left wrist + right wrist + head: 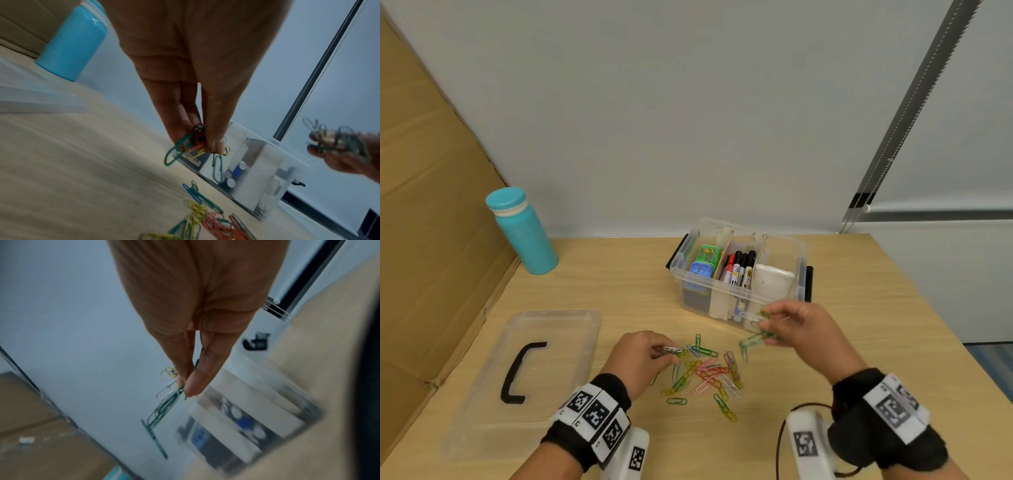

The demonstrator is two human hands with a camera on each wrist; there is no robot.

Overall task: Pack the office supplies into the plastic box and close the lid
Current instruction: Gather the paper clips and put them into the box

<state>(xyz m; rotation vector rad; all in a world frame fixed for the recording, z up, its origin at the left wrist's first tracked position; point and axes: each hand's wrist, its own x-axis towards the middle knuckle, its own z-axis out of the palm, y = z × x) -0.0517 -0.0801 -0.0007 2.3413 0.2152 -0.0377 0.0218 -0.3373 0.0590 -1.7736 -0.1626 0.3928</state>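
the paper clips (705, 371) lay scattered on the table (859, 308), just in front of the open plastic box (799, 253). the right hand (803, 329) pinched a tangled bunch of clips (164, 402) near the box's front wall; the left hand (642, 354) pinched a smaller bunch (195, 142) low over the pile. the lid (558, 342) lay well apart to the left, near a blue bottle (524, 233). the linked clips dangled loosely, so some could probably slip off or snag the box rim. only the head view showed markers (739, 267) in the middle compartment; the right wrist view, though blurred, showed thumb and finger closing on the clips.
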